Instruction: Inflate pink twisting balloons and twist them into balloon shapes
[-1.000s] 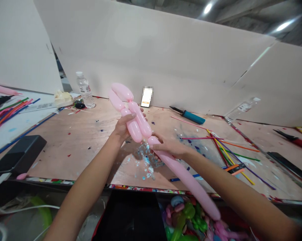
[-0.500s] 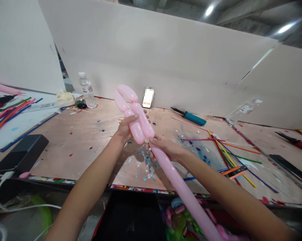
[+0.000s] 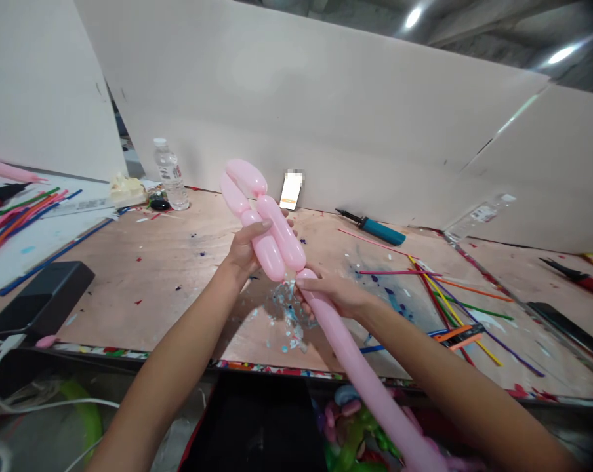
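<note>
A long pink modelling balloon [image 3: 355, 357] is held in front of me above the table, running down past the table edge at the lower right. Its upper end is twisted into several bubbles, two side by side nearer me and a bent loop beyond. My left hand [image 3: 250, 246] wraps round the paired bubbles, thumb on top, some fingertips showing on the far side. Just below the twist, my right hand [image 3: 328, 292] grips the long untwisted part, its thumb over the balloon. Some of its fingers are hidden underneath.
Along the white partition [image 3: 326, 98] are a water bottle [image 3: 171, 177], a lit phone [image 3: 291, 190] and a blue hand pump [image 3: 375, 228]. Uninflated balloons [image 3: 449, 301] lie right, beside a second bottle [image 3: 481, 215]. A black box [image 3: 43, 298] sits left. Scraps dot the wooden tabletop [image 3: 178, 249].
The twist between the paired bubbles and the long part looks slightly more stretched out, with the right hand a little farther to the right. Both hands keep their hold on the balloon.
</note>
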Available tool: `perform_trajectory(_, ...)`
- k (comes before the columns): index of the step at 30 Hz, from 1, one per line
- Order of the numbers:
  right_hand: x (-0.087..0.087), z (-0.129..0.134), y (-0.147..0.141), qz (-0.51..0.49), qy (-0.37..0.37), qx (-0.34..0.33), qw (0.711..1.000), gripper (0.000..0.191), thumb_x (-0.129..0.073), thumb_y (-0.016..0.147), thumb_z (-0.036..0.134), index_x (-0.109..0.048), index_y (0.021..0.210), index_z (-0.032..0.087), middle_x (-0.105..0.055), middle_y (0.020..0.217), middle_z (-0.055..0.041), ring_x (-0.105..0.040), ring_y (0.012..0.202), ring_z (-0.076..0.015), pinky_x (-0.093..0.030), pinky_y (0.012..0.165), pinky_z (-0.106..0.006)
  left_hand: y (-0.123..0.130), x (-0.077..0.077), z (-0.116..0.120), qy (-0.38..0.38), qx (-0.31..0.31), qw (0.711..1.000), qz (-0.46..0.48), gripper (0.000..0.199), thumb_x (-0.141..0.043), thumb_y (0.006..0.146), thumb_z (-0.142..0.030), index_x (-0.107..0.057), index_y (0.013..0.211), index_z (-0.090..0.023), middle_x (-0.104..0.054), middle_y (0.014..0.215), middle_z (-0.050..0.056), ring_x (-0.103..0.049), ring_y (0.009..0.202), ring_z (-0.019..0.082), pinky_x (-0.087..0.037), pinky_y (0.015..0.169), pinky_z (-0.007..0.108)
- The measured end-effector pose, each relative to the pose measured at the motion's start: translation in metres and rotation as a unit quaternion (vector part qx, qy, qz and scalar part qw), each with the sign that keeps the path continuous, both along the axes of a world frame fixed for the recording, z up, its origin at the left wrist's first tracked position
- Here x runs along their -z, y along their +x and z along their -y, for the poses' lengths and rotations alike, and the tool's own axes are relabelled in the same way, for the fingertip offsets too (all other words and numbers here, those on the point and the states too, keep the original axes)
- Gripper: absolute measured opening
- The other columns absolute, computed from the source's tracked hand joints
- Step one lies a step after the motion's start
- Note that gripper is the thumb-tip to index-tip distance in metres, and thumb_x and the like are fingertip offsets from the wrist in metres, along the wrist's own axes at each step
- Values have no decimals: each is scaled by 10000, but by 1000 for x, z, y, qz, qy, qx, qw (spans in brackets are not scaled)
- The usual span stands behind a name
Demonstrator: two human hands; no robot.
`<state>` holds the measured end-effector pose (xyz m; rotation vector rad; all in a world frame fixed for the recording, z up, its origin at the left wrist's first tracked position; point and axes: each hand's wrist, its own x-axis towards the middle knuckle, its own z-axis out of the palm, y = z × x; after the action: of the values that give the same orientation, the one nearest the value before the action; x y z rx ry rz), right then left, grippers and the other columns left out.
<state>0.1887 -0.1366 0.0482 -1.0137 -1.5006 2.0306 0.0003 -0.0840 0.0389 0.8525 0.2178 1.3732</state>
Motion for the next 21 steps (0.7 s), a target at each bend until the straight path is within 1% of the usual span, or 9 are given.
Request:
perform_trajectory(3, -5, 3, -3, 41, 94, 28, 994, 385, -616, 813, 515, -515, 1052, 231, -564, 688, 29, -525, 509, -110, -467, 473, -245, 2, 0, 1, -5, 21, 1000, -11, 427, -668, 690, -249, -607, 1110, -204, -673, 1071, 56, -641, 1017, 238, -505, 937, 391)
perform_trajectory(5, -10, 3, -7, 36, 111, 54, 992, 414, -504, 846, 613, -529, 949, 213, -559, 680, 11, -528, 512, -119, -471, 480, -262, 6, -2, 3, -1, 58, 998, -29, 523, -686, 654, -203, -581, 1166, -223, -640, 1166, 59, -643, 1007, 231, -528, 881, 370)
perform_trajectory(7, -15, 1, -10, 23, 109, 78, 991, 450, -458, 848, 654, -518, 886, 210, -549, 678, 3, -526, 509, -124, -469, 478, -275, 10, -2, 6, 15, 117, 990, -72, 591, -698, 637, -180, -556, 1209, -229, -632, 1181, 80, -665, 913, 224, -557, 761, 347)
perform_trajectory(9, -19, -4, -13, 22, 124, 90, 988, 449, -469, 842, 656, -509, 844, 209, -533, 668, 4, -514, 503, -122, -456, 468, -275, 14, -2, 9, 34, 179, 975, -124, 572, -697, 654, -201, -560, 1209, -205, -673, 1039, 98, -669, 744, 214, -557, 631, 343)
perform_trajectory(11, -21, -9, -14, 37, 152, 96, 983, 445, -472, 843, 652, -497, 805, 209, -527, 659, 2, -506, 497, -123, -441, 456, -275, 18, 1, 11, 46, 219, 962, -158, 479, -693, 667, -233, -602, 1134, -174, -680, 845, 82, -644, 630, 209, -546, 578, 361)
perform_trajectory(13, -20, -13, -13, 60, 181, 117, 975, 437, -477, 842, 651, -487, 813, 215, -534, 664, -1, -506, 497, -129, -435, 446, -281, 21, 4, 12, 45, 222, 958, -174, 367, -709, 642, -225, -647, 996, -150, -660, 752, 67, -632, 622, 204, -543, 608, 369)
perform_trajectory(15, -18, -15, -13, 81, 208, 147, 964, 431, -474, 842, 652, -494, 873, 223, -551, 697, -7, -510, 512, -136, -439, 447, -290, 23, 8, 12, 36, 203, 961, -183, 317, -730, 606, -190, -655, 911, -149, -656, 749, 62, -626, 645, 197, -539, 630, 360)
perform_trajectory(18, -14, -18, -13, 95, 235, 170, 952, 452, -454, 851, 650, -507, 1014, 232, -585, 807, -26, -533, 577, -152, -463, 486, -306, 26, 13, 12, 17, 179, 965, -192, 355, -743, 595, -182, -643, 936, -167, -655, 776, 58, -617, 665, 200, -533, 627, 365)
perform_trajectory(21, -13, -21, -14, 93, 259, 188, 943, 464, -446, 865, 626, -512, 1101, 232, -599, 955, -47, -578, 748, -185, -502, 618, -326, 30, 18, 11, 16, 161, 966, -202, 337, -753, 607, -209, -637, 918, -156, -646, 782, 59, -612, 683, 196, -519, 644, 357)
